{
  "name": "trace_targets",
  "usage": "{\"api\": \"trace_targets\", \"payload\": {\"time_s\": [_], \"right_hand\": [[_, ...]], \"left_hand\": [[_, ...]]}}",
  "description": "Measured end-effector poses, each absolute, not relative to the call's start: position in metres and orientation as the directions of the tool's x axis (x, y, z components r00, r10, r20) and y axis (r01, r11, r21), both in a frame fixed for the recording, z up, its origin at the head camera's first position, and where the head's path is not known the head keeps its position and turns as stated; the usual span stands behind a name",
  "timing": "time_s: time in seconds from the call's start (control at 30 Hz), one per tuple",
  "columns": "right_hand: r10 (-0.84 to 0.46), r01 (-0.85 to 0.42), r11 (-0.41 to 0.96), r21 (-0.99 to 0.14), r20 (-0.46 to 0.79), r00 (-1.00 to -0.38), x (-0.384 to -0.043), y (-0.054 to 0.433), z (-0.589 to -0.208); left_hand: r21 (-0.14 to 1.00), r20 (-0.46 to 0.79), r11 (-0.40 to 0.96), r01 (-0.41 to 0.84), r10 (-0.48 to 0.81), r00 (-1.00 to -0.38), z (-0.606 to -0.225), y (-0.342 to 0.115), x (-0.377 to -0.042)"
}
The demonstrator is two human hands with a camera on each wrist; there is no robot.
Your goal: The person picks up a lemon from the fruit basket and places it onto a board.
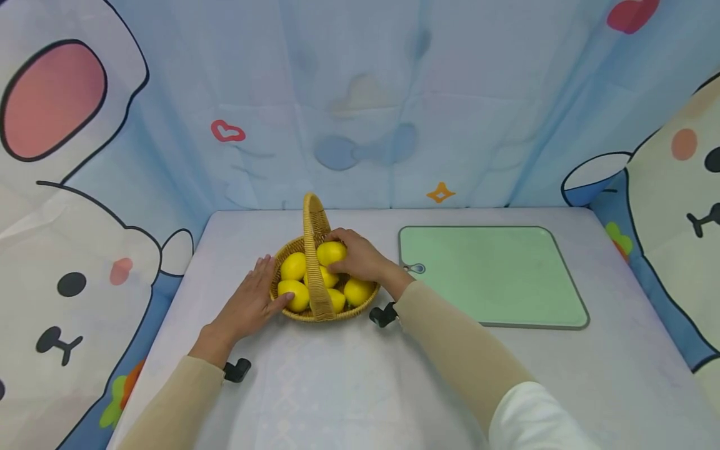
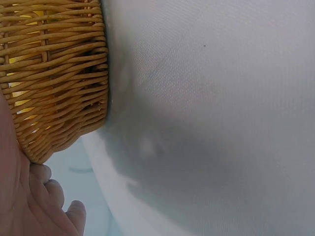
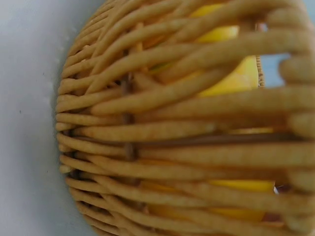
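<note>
A wicker basket (image 1: 322, 306) with a tall arched handle stands on the table, holding several yellow lemons (image 1: 293, 267). My left hand (image 1: 247, 307) rests along the basket's left side, fingers extended and thumb over the rim near a lemon. In the left wrist view, the fingers (image 2: 54, 196) lie beside the woven wall (image 2: 59, 69). Reaching in from the right, my right hand (image 1: 362, 257) holds a lemon (image 1: 331, 252) behind the handle, between thumb and fingers. The right wrist view shows only the basket's weave (image 3: 172, 128) up close, with yellow fruit behind it; that hand is hidden there.
A pale green cutting board (image 1: 489, 278) lies flat to the right of the basket, under part of the right wrist. The white-covered table (image 1: 337, 387) ends at a blue cartoon-print curtain (image 1: 365, 112) at the back and sides.
</note>
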State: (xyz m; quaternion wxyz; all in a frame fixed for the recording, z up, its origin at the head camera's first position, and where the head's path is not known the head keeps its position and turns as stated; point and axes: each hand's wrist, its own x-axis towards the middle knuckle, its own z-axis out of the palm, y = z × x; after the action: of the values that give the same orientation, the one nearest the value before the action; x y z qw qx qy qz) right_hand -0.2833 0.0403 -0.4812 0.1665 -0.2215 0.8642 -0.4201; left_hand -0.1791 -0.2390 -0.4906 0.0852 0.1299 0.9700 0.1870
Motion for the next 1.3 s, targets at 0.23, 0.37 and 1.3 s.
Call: {"api": "trace_targets", "payload": {"time_s": [0.23,0.37,1.3], "right_hand": [[-0.519,-0.221,0.489,-0.844,-0.078,-0.851,-0.282,0.043,-0.481],[-0.510,-0.202,0.464,-0.863,-0.073,-0.857,-0.280,0.045,-0.479],[-0.434,-0.089,0.271,-0.959,-0.039,-0.900,-0.264,0.063,-0.473]], "left_hand": [[0.390,-0.114,0.894,0.219,0.283,-0.952,-0.490,-0.239,-0.179],[0.398,-0.111,0.891,0.218,0.282,-0.953,-0.491,-0.238,-0.179],[0.414,-0.101,0.883,0.222,0.287,-0.953,-0.493,-0.239,-0.179]]}}
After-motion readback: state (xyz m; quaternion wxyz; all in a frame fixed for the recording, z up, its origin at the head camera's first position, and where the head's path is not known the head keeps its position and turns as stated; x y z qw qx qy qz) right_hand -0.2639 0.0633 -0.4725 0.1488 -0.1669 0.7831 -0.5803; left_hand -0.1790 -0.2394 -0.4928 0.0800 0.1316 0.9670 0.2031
